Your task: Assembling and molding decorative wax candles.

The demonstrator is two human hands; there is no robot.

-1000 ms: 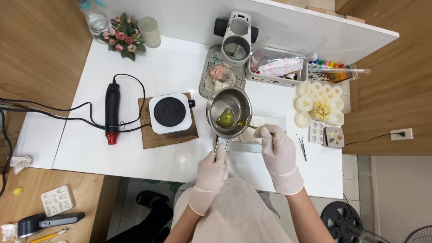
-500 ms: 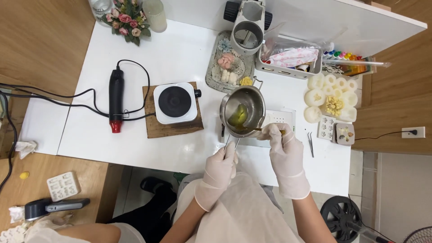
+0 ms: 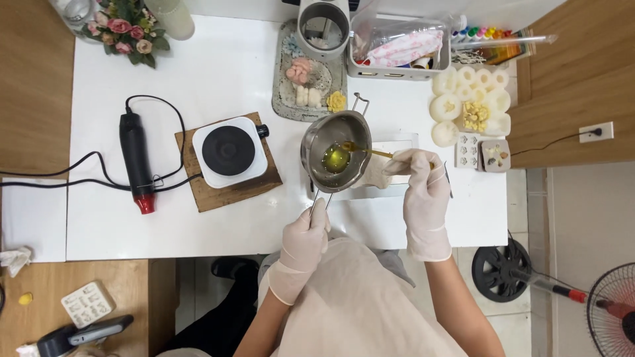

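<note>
pot (image 3: 336, 151) with yellow liquid sits right of the hotplate (image 3: 229, 152), as before; left hand (image 3: 306, 235) still grips its handle, right hand (image 3: 421, 182) now pinches a stick (image 3: 367, 151) dipped inside

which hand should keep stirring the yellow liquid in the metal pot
Right, most likely. The right hand already holds the gold spoon, whose tip sits in the yellow liquid. The left hand grips the metal pot by its handle, steadying it.

Shiny polished metal is seen on the melting pot (image 3: 335, 151), glossy white laminate on the table (image 3: 225, 66), matt rough wood under the hot plate (image 3: 229, 155).
</note>
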